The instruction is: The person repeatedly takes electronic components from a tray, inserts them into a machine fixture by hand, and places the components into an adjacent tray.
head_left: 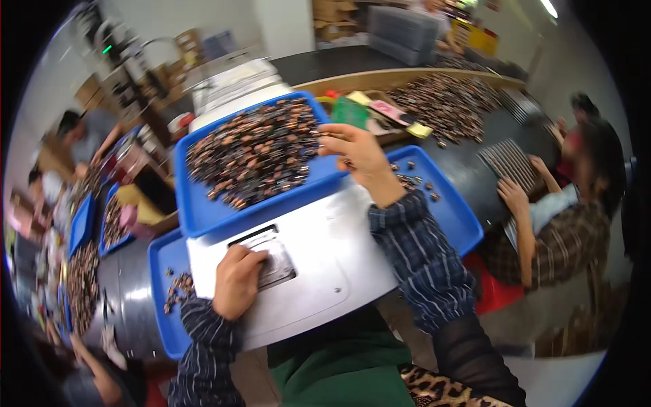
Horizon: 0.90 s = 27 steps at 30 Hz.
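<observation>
My left hand (237, 281) is closed, its thumb and fingertips at the edge of a rectangular opening (277, 266) in a silver-white metal machine top (339, 237). Whatever its fingers hold is hidden. Above the right rim of a raised blue tray (203, 220), my right hand (359, 159) has its fingers curled around small copper-and-black parts, only partly visible. A large heap of the same small cylinder-like parts (254, 152) fills much of that tray.
Blue trays with a few loose parts flank the machine on the left (169, 332) and right (458, 217). At the right, a co-worker (569, 224) handles a ridged rack (508, 163). Another parts pile (444, 102) lies beyond. More people work at the left.
</observation>
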{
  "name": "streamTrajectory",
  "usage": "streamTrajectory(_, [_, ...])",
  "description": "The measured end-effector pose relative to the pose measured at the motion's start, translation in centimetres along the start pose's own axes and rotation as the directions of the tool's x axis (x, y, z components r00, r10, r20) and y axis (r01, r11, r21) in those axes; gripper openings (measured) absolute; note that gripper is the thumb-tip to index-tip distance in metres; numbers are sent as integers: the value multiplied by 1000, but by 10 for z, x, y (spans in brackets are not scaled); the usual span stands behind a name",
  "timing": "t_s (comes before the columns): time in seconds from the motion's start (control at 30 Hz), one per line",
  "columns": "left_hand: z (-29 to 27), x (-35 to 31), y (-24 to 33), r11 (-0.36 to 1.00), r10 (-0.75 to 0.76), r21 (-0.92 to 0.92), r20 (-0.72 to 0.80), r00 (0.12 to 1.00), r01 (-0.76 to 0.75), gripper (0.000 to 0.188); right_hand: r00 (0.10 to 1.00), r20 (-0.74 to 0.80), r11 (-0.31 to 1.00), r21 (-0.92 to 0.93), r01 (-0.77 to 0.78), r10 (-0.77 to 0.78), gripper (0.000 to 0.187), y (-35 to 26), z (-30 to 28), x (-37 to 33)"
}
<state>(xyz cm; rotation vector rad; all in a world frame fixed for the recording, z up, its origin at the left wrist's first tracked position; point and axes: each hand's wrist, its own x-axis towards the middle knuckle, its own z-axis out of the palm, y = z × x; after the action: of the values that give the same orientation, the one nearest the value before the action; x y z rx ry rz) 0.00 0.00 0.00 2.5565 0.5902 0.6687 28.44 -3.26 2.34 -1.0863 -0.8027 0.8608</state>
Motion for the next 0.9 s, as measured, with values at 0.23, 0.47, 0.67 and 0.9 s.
streamTrajectory(0.23, [-29,-25,-25,977,-212,-123,-434,876,176,23,870,491,900,-400,174,49,22,26,73,-45])
streamTrajectory(0.47, [-40,-49,-62,917,-254,112,-574,778,382,19,684,717,647,-461,607,-131,17,46,88,-62])
streamTrajectory(0.67, [-26,27,-54,980,-110,96,-460,881,173,16,617,782,512,-495,702,-89,17,46,97,-66])
streamTrajectory(0.9, [8,72,-58,956,-168,159,-385,908,245,22,856,497,861,-364,356,-144,12,39,77,-38])
